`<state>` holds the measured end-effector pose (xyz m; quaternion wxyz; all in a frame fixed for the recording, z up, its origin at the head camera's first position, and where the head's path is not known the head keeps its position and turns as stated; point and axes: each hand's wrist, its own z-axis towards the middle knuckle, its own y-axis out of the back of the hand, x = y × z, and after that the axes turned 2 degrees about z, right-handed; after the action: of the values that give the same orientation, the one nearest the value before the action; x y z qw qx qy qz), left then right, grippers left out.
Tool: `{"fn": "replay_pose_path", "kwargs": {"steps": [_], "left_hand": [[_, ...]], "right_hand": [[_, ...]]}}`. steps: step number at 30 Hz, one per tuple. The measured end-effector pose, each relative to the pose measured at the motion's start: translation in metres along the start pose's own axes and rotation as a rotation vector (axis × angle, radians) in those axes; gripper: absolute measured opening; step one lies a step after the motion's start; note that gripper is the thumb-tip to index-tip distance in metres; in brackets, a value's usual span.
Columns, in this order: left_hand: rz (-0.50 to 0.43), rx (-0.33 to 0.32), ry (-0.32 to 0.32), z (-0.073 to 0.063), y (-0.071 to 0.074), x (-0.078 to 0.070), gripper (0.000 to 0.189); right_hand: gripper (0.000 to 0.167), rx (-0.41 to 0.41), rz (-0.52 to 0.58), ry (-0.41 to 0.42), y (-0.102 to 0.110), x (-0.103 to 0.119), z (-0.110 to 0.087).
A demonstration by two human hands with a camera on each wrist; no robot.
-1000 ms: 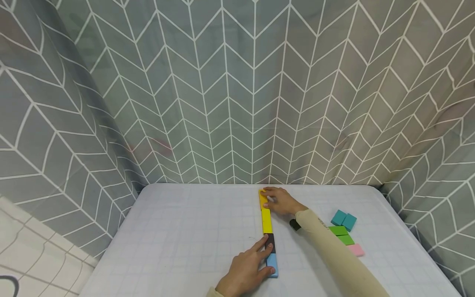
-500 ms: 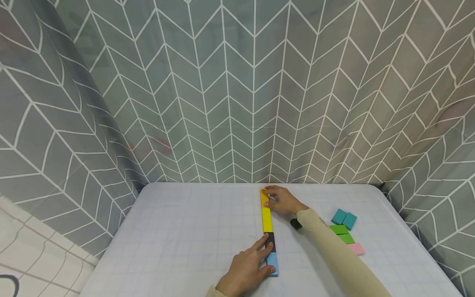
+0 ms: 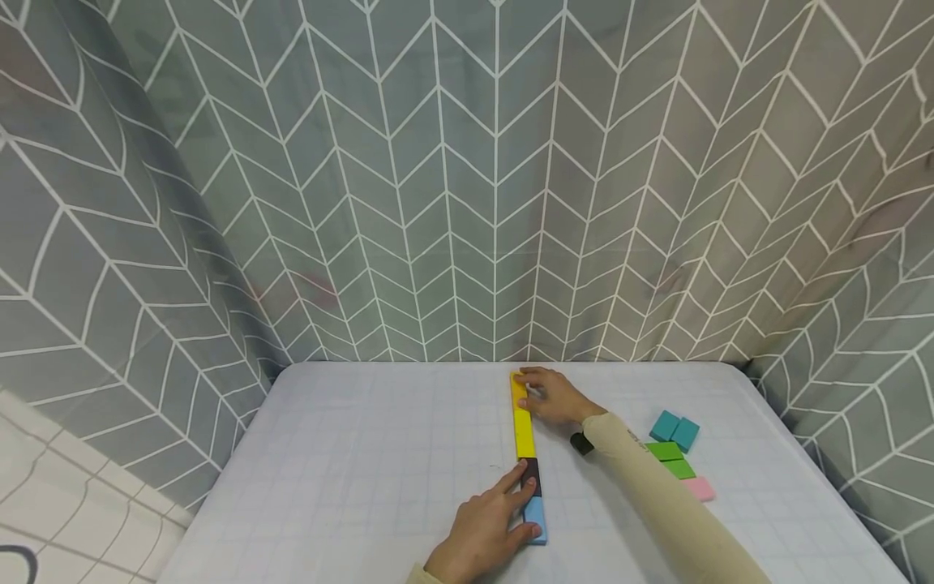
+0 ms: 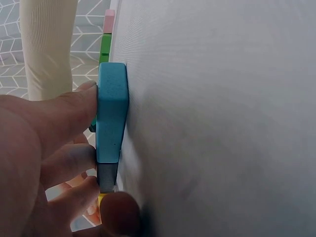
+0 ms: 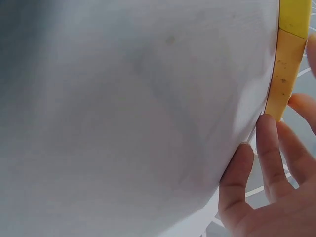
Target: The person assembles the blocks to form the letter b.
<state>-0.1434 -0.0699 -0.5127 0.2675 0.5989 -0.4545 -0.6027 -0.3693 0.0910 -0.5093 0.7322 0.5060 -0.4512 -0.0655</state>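
Flat rectangular blocks lie end to end in a straight row on the white table. From near to far they are a light blue block [image 3: 534, 511], a black block [image 3: 533, 469], a yellow block [image 3: 524, 434] and an orange-yellow block [image 3: 517, 393]. My left hand [image 3: 483, 527] rests over the near end, thumb on the light blue block and extended fingers on the black one. My right hand [image 3: 558, 397] pinches the orange-yellow block lengthwise, thumb on its near part. In the right wrist view, fingertips [image 5: 267, 123] meet this block's far end.
Right of the row lie two teal blocks [image 3: 665, 426], two green blocks [image 3: 679, 469] and a pink block [image 3: 699, 488], beside my right forearm. A dark object [image 3: 581, 443] sits under my right wrist. A patterned curtain [image 3: 467, 203] hangs behind the table's far edge.
The orange-yellow block has shifted slightly right into line with the yellow one, my right hand staying on it. My left hand keeps its place.
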Motion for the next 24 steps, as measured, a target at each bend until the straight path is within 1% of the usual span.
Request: {"fn": "replay_pose_path", "kwargs": {"steps": [3,5,9,14,16,20,24], "left_hand": [[0.005,-0.009,-0.011,0.000,0.000,0.000,0.064],[0.008,-0.011,-0.018,-0.001,0.000,0.000,0.064],[0.016,-0.026,-0.030,-0.003,0.000,0.001,0.064],[0.012,-0.041,-0.040,-0.003,-0.001,-0.002,0.065],[0.002,-0.035,-0.036,-0.002,-0.002,-0.003,0.065],[-0.016,-0.028,-0.030,-0.002,-0.002,-0.003,0.066],[-0.028,-0.037,-0.031,-0.003,-0.002,-0.001,0.065]], "right_hand": [[0.057,-0.001,0.036,0.000,0.005,-0.002,-0.005],[0.058,-0.001,0.061,-0.016,0.009,-0.004,-0.009],[0.059,0.001,0.018,-0.027,0.024,-0.009,-0.024],[0.058,0.000,-0.098,-0.038,0.052,-0.028,-0.059],[0.059,-0.005,-0.131,-0.070,0.063,-0.037,-0.075],[0.061,-0.008,-0.181,-0.164,0.083,-0.051,-0.104],[0.063,0.015,-0.206,-0.195,0.100,-0.060,-0.127]]}}
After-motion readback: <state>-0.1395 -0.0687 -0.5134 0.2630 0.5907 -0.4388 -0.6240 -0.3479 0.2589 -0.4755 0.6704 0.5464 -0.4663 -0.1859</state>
